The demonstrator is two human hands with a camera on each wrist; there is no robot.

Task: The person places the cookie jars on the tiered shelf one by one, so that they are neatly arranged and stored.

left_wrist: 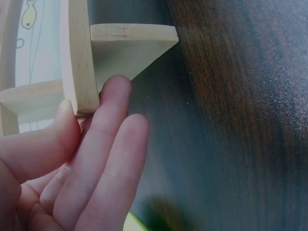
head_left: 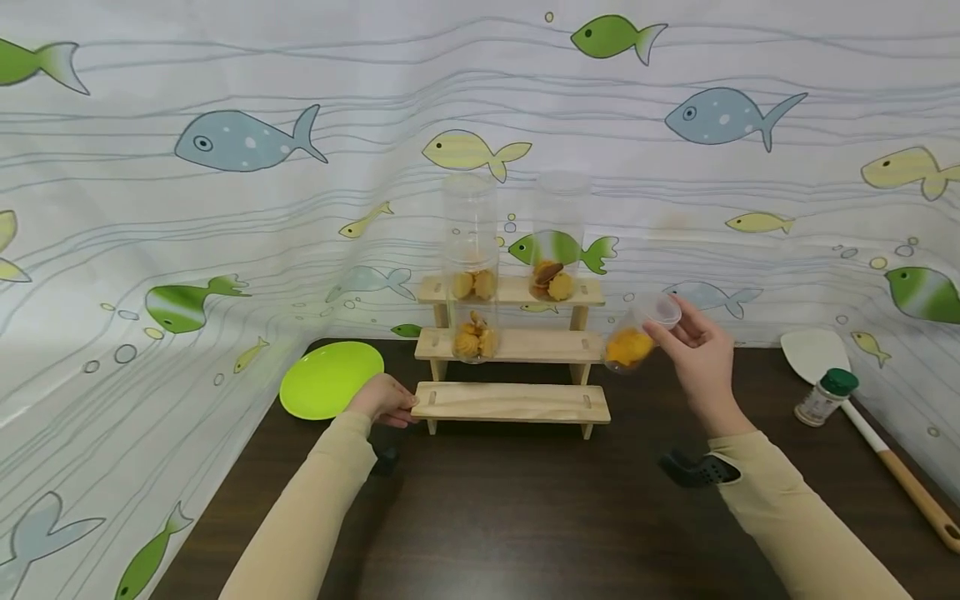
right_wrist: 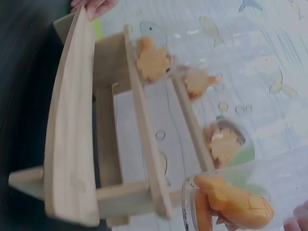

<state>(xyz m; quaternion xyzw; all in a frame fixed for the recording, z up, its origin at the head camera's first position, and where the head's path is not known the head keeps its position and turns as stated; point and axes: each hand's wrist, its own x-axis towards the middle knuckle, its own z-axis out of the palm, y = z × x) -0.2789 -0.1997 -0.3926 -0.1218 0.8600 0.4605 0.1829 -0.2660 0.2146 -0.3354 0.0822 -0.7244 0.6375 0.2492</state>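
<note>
A three-tier wooden display stand [head_left: 512,402] stands at the table's back. The left end of its lowest board is pinched by my left hand [head_left: 384,402], thumb on one side and fingers beneath in the left wrist view. Right of the stand, my right hand [head_left: 701,354] grips a clear jar [head_left: 628,348] near its rim. That jar is tilted, and yellow-orange pieces lie in its lower end. Other clear jars with tan, cookie-like pieces stand on the stand: one on the middle tier [head_left: 476,337], one at top left [head_left: 471,271], one at top right [head_left: 557,271].
A bright green plate [head_left: 330,379] lies left of the stand. At the right are a green-capped shaker bottle [head_left: 823,400] and a white-headed spatula [head_left: 816,354] with a wooden handle. A fish-print curtain [head_left: 480,83] hangs behind the dark table [head_left: 510,517].
</note>
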